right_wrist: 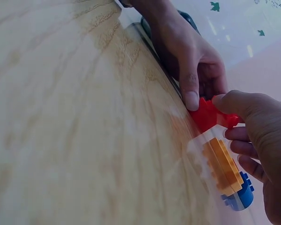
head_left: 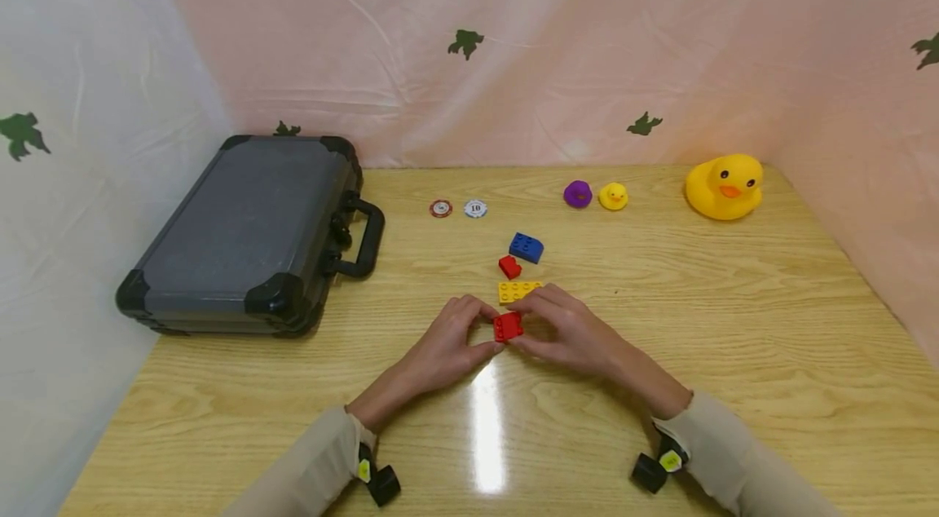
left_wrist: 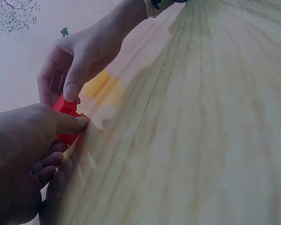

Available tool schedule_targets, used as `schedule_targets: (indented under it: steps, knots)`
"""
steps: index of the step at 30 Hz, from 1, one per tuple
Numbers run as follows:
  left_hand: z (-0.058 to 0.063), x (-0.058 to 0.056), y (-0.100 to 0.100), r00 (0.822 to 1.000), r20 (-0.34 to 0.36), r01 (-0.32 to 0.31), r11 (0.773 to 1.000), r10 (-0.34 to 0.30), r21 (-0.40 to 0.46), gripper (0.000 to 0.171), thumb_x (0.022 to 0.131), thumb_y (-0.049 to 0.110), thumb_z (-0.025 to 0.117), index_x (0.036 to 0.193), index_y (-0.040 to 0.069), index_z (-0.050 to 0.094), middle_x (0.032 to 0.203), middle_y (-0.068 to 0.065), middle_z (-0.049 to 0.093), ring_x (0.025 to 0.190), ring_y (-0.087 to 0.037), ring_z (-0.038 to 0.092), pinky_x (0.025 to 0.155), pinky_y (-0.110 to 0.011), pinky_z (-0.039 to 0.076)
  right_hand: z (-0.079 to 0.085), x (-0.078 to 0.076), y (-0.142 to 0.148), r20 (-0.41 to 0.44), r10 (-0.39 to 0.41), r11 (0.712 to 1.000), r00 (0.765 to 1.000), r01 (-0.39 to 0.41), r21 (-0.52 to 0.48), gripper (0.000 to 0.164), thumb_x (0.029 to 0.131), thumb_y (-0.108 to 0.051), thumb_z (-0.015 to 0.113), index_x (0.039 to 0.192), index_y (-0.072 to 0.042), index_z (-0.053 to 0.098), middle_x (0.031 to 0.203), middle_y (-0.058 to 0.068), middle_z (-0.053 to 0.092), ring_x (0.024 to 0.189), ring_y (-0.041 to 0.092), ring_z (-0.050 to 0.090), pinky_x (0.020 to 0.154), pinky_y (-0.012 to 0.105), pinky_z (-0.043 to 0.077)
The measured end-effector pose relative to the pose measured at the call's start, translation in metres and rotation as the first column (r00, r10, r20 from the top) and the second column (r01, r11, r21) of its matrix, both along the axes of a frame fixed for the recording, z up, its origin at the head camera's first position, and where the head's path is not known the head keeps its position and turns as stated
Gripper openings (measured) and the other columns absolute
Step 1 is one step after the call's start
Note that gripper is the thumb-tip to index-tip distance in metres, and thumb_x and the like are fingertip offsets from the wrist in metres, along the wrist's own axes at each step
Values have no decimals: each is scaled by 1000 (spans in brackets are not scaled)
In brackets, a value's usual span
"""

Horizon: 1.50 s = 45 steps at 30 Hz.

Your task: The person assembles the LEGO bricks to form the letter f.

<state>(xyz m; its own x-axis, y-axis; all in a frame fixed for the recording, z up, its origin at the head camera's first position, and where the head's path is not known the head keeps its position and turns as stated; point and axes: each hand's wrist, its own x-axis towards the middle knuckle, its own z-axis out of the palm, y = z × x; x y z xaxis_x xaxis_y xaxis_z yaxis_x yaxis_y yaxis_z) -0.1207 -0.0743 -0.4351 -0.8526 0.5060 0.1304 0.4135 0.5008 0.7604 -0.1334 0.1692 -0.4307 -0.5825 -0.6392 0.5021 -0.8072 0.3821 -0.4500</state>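
Note:
Red toy building bricks (head_left: pixel 508 327), apparently two pressed together, sit between my hands close over the table. My left hand (head_left: pixel 446 347) pinches their left side between thumb and fingers. From the right, my right hand (head_left: pixel 572 331) pinches the other side; its thumb lies on the upper red part (left_wrist: pixel 65 105) in the left wrist view. Just beyond the fingers lies a yellow brick (head_left: pixel 511 293) with studs up, partly covered by the right hand. Behind it are a small red brick (head_left: pixel 509 267) and a blue brick (head_left: pixel 526 248) with one rounded end.
A grey case (head_left: pixel 235 215) with black corners and a handle (head_left: pixel 367 238) stands at the left. Two poker chips (head_left: pixel 475 209), a purple ring-like toy (head_left: pixel 578 194), a small yellow duck (head_left: pixel 613 196) and a large duck (head_left: pixel 724 189) line the back before a pink cloth.

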Motion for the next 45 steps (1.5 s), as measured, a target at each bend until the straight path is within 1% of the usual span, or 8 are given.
schedule_targets:
  steps: [4, 9, 20, 23, 26, 32, 38, 45]
  knots:
    - [0, 0, 0, 1000, 2, -3, 1000, 3, -4, 30, 91, 14, 80, 117, 7, 66, 115, -2, 63, 103, -20, 50, 87, -38, 42, 0, 0, -1, 14, 8, 1000, 1000, -8, -12, 45, 80, -12, 90, 119, -5, 70, 115, 4, 69, 100, 18, 61, 85, 36, 55]
    - [0, -1, 0, 1000, 5, -5, 1000, 5, -7, 30, 92, 14, 80, 117, 7, 66, 115, -2, 63, 104, -20, 49, 88, -39, 42, 0, 0, -3, 44, 17, 1000, 999, -16, -26, 44, 83, -13, 88, 122, -6, 69, 116, 2, 69, 101, 18, 62, 86, 37, 55]
    - [-1, -2, 0, 1000, -15, 1, 1000, -1, -30, 30, 92, 12, 79, 118, 7, 65, 114, -2, 62, 106, -21, 50, 89, -41, 42, 0, 1, -8, 105, -9, 999, 994, 12, -36, 42, 84, -15, 88, 120, -7, 69, 114, 0, 69, 104, 18, 62, 88, 37, 54]
    - [-1, -2, 0, 1000, -19, 1, 1000, -2, -26, 30, 92, 13, 79, 118, 7, 65, 114, -2, 62, 105, -21, 50, 89, -40, 42, -1, 1, -8, 101, -1, 999, 995, 5, -43, 41, 84, -15, 88, 120, -9, 69, 115, -1, 69, 105, 18, 61, 89, 37, 53]
    - [-1, -2, 0, 1000, -16, 1, 1000, -1, -19, 30, 92, 14, 79, 118, 7, 66, 114, -2, 62, 105, -20, 50, 89, -40, 42, -2, 0, -8, 76, 16, 998, 997, -11, -57, 41, 84, -13, 88, 120, -9, 68, 116, 0, 69, 106, 18, 60, 90, 38, 53]
    - [-2, -1, 0, 1000, -7, -1, 1000, 1, -10, 30, 93, 18, 80, 117, 7, 66, 115, -2, 62, 107, -21, 51, 91, -41, 43, -5, 0, -9, 37, 31, 997, 999, -28, -69, 36, 87, -7, 83, 121, -8, 68, 117, 2, 68, 106, 20, 61, 90, 39, 53]
    - [-3, -1, 0, 1000, -11, 1, 1000, -1, -3, 30, 92, 16, 80, 117, 7, 66, 115, -2, 62, 108, -21, 51, 92, -41, 43, -4, 1, -10, 58, 31, 998, 998, -27, -61, 36, 88, -7, 82, 122, -7, 68, 118, 2, 68, 108, 20, 62, 91, 41, 53]
    - [-3, -1, 0, 1000, -20, 2, 1000, -2, -6, 30, 92, 16, 80, 117, 7, 66, 115, -3, 62, 107, -21, 51, 91, -41, 43, -2, 1, -12, 62, 26, 998, 998, -22, -63, 35, 88, -8, 83, 120, -8, 68, 115, 1, 67, 107, 19, 61, 91, 39, 53]
